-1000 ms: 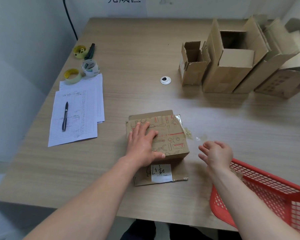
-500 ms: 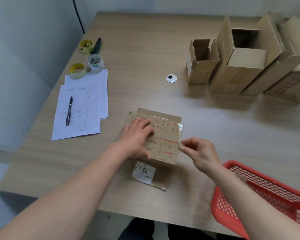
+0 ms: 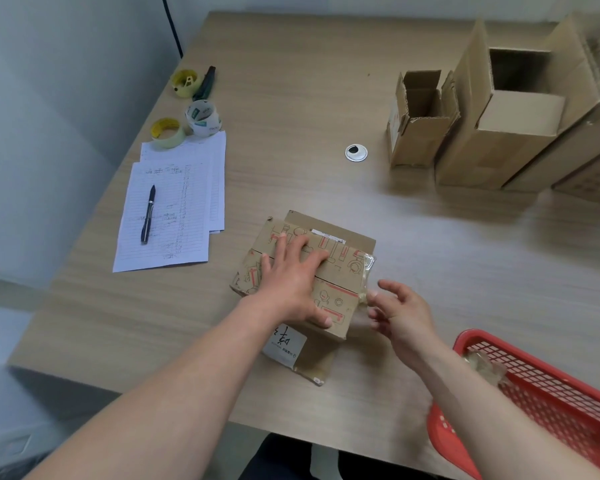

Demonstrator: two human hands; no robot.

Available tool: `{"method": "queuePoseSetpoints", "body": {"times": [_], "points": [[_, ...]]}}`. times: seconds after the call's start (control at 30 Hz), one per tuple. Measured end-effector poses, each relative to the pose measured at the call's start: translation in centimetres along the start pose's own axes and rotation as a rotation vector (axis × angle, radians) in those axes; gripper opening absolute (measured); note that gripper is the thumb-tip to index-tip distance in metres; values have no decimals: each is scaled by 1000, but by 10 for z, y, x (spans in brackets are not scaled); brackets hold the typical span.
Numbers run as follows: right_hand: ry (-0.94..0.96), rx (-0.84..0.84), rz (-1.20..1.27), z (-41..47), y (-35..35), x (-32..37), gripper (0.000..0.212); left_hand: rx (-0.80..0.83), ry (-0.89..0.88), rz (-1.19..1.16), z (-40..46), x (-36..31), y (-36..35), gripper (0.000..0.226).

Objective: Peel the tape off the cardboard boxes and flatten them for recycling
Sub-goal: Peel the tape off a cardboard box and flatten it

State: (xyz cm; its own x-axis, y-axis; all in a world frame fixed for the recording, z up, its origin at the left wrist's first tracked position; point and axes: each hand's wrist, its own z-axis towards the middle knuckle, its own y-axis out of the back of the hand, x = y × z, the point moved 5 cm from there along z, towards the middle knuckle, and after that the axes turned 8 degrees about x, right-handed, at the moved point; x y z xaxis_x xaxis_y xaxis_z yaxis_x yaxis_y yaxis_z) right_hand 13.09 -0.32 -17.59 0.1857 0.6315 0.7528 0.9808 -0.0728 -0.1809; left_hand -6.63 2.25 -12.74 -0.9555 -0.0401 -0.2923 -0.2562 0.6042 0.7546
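A low cardboard box (image 3: 340, 271) printed with red and brown drawings lies near the table's front edge. It sits on a flattened cardboard piece with a white label (image 3: 285, 344). My left hand (image 3: 290, 282) presses flat on the box top, fingers spread. Clear tape (image 3: 367, 268) hangs loose along the box's right edge. My right hand (image 3: 400, 313) is at that edge, its thumb and fingertips pinching the lower end of the tape; the hand is blurred.
A red mesh basket (image 3: 548, 400) holding crumpled tape (image 3: 484, 365) stands at the front right. Several open cardboard boxes (image 3: 510, 133) stand at the back right. Tape rolls (image 3: 203, 117), lined papers (image 3: 174, 237) and a pen (image 3: 148, 214) lie left. A cable grommet (image 3: 356, 152) sits mid-table.
My right hand moved from the open air near the basket to the box's right edge and took hold of the tape. The left hand stayed pressed on the box, which turned slightly.
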Motion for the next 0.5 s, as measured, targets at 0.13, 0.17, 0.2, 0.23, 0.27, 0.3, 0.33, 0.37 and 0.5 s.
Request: {"method": "queuePoseSetpoints", "body": {"times": [0.13,0.17,0.2,0.23,0.27,0.3,0.33,0.37,0.5], "points": [[-76,-163,325,-15,-10,-16,13,-10,-1,-11,0,1,0,121],[-90,-177,314,-18,-15,-20,17,-13,1,-11,0,2,0,121],[-103,-185,286,-21,-21,-21,20,-16,3,-8,0,2,-1,121],[-107,-185,251,-23,-26,-23,21,-18,5,-3,0,2,-1,121],[-100,-183,223,-24,-30,-23,21,-19,6,0,0,1,-1,121],[-84,-180,198,-23,-31,-24,20,-18,6,1,0,1,-1,121],[-59,-181,174,-23,-31,-22,18,-17,6,2,0,1,0,121],[-30,-179,142,-22,-29,-19,16,-16,6,3,0,2,0,121],[93,-111,-179,-16,-11,-1,13,-17,-3,1,-1,2,-1,120]]}}
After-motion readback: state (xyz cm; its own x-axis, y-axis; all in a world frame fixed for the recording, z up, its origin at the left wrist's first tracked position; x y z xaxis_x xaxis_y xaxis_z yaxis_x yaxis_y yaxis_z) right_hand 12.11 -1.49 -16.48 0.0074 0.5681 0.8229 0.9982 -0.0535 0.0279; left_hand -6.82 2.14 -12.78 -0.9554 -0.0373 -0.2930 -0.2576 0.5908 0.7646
